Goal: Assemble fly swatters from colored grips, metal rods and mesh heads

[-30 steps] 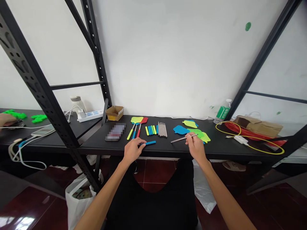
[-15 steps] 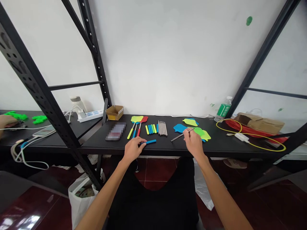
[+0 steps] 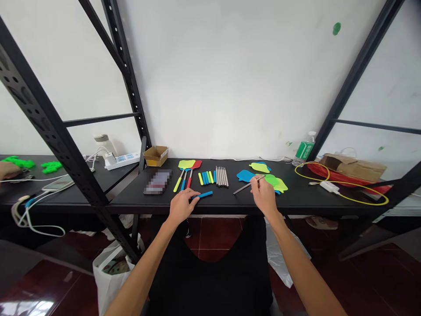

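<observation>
My left hand (image 3: 183, 203), near the front edge of the black table, has its fingers closed on a blue handle sleeve (image 3: 206, 194) that points right. A thin silver metal rod (image 3: 241, 189) is gripped in my right hand (image 3: 263, 195), slanting down to the left toward the tabletop. Between the hands and further back lie a row of yellow and blue sleeves (image 3: 206, 177) and a bundle of silver rods (image 3: 222, 177). Flat blue heads (image 3: 245, 176) and green-yellow heads (image 3: 280, 186) are spread beside my right hand. Swatter-like pieces with yellow (image 3: 186, 164), blue and red heads lie behind my left hand.
A phone-like blurred object (image 3: 158, 181) and a small cardboard box (image 3: 155, 156) are at the left. A water bottle (image 3: 304, 149), yellow cable (image 3: 358, 201) and cardboard (image 3: 353, 166) stand right. Black rack posts (image 3: 55, 118) frame the table. Another person's hand (image 3: 8, 169) is at far left.
My right hand has shifted slightly left along the rod, now gripping nearer its upper end, and the rod's lower end stays by the table. My left hand keeps the blue sleeve nearly still.
</observation>
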`<state>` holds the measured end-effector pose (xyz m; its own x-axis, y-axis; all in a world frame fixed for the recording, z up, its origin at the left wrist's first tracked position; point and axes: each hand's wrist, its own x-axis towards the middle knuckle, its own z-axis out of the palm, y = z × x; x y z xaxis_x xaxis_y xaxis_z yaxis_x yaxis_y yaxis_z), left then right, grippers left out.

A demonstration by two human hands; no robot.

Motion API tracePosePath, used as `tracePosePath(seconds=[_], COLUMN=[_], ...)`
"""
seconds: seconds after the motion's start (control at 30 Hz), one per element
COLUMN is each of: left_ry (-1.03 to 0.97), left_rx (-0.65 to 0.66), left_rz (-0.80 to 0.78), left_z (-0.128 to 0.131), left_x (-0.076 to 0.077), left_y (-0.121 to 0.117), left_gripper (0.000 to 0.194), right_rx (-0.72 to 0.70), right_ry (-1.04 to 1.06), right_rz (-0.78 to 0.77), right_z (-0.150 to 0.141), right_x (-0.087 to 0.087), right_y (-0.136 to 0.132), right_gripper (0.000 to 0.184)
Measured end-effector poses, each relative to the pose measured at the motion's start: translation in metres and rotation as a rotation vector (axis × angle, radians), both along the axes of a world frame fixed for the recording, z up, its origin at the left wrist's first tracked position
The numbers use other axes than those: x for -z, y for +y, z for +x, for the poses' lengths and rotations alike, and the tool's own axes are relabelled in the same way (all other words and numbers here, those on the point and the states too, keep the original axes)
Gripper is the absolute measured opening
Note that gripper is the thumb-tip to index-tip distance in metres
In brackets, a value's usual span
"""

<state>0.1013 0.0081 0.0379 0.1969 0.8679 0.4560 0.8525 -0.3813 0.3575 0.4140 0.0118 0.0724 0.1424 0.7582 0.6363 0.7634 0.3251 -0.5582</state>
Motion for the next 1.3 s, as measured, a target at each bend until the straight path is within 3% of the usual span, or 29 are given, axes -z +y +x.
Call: tracePosePath(seconds=[0.2,0.37,0.5,0.8,1.3], left_ry=[-0.014,-0.025,-0.038,-0.062,-0.056], left_rx=[-0.009,-0.02,-0.021,-0.037,-0.036], left_rz=[-0.014,-0.011,-0.018,-0.02,-0.021], left_z=[0.001,0.002,0.002,0.003,0.004], left_x=[-0.002,-0.002,-0.002,-0.003,-0.005], left_y=[-0.001,-0.002,-0.002,-0.003,-0.004], left_gripper=[0.024,0.022,0.022,0.02,0.021], right_rx=[-0.112,-0.317,-0.409,-0.542,-0.619], right_ry=[0.317,0.74,0.915,0.866,0.755], right_rz=[-0.03,-0.172,-0.274,-0.375,-0.408], right_z=[0.004,-0.001,-0.007,-0.005,-0.001], right_x=[0.008,0.021,0.03,0.031,0.029], right_y=[0.009,0.021,0.026,0.022,0.018], right_gripper=[0.04,0.04,0.036,0.032,0.033])
